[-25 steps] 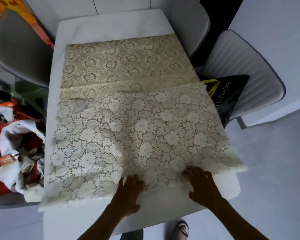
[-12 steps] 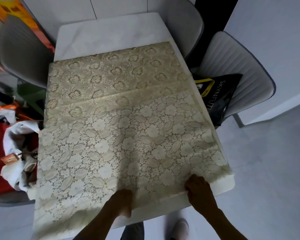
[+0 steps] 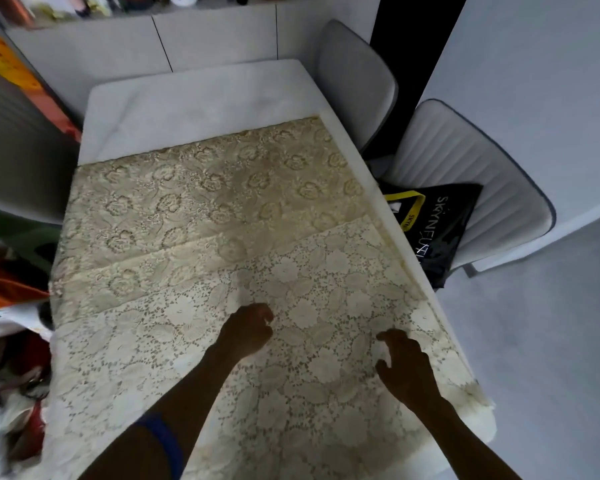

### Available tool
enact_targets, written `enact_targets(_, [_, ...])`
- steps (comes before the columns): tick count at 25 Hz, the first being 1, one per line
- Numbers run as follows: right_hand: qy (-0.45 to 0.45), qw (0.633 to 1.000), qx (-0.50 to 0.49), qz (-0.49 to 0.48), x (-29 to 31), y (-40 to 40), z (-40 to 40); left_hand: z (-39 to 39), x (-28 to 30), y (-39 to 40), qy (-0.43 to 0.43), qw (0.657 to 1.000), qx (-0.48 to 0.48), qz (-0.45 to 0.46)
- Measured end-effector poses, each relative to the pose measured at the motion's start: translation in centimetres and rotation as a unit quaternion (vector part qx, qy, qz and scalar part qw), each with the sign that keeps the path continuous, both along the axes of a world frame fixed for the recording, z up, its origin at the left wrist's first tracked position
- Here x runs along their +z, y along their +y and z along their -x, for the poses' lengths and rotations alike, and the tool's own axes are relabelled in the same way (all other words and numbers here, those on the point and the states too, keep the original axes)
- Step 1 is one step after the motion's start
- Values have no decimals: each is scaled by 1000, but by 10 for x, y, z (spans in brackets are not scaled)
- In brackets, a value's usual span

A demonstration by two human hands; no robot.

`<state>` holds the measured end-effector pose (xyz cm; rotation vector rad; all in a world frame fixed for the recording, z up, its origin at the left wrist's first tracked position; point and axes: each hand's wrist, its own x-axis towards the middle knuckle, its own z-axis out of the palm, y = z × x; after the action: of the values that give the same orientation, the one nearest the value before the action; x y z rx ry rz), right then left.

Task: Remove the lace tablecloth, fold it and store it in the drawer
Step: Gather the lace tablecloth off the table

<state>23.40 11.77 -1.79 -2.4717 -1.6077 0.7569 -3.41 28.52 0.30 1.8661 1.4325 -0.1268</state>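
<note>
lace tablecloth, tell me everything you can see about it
The lace tablecloth is cream to pale gold openwork with flowers and leaves. It lies flat on the white table, covering all but the bare far end. The far band looks denser and more golden, apparently doubled; the near part is a lighter single layer, with a straight edge running across between them. Its near right corner hangs over the table edge. The left hand rests curled on it near the middle; the right hand is over it with fingers spread.

Cream floral lace tablecloth, white table, black-and-yellow bag, grey chairs
</note>
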Motion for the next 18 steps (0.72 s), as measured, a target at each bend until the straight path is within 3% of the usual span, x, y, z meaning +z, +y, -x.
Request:
enact_targets(5, [14,1000,-12,-22,-6,70,-25,-22,-30,56,151,980,-81,-105])
enact_targets(8, [15,999,-23,-27,-10,115,-50,-34,-39,81,172,981,-39,-80])
enact_targets(13, [-22,995,-30,94,-28,148,-77,-38,-46,112,192,980,-10,-55])
enact_targets(16, [55,992,-104,44,-33,145,-76,-43,-41,115,153,988,24,-26])
enact_targets(18, [100,979,-173,41,-34,140,-83,-54,-37,109,185,981,-11,-55])
